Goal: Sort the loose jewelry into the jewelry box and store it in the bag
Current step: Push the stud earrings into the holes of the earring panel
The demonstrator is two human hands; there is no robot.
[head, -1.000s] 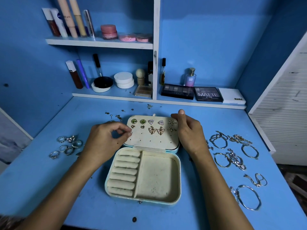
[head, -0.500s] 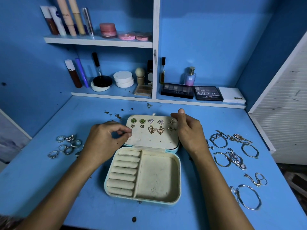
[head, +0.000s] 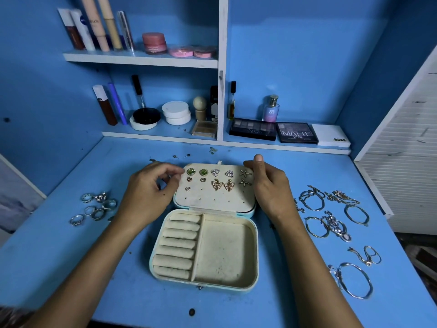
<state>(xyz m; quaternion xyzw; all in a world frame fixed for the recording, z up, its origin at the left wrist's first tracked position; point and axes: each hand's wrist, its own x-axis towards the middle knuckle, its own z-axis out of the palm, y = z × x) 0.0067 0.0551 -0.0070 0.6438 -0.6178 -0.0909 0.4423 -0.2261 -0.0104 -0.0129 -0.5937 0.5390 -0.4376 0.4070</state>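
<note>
The pale blue jewelry box (head: 254,275) lies open on the desk, cream inside, with ring rolls on the left and a bare tray on the right. Its raised lid (head: 212,198) carries several earrings, including a small heart stud (head: 187,188) low on the left. My right hand (head: 269,185) grips the lid's right edge, thumb on the top rim. My left hand (head: 151,188) hovers at the lid's left edge with fingers loosely curled and nothing visible between them. Loose rings (head: 97,207) lie to the left, bracelets (head: 331,216) to the right.
A few small studs and pins (head: 186,156) are scattered on the desk behind the box. Cosmetics fill the shelves at the back, with palettes (head: 274,132) on the lower one. A white slatted panel (head: 402,176) borders the desk on the right. No bag is in view.
My left hand has drawn back up and left from the lid's lower-left holes, leaving the small heart stud seated there. My right hand has stayed on the lid.
</note>
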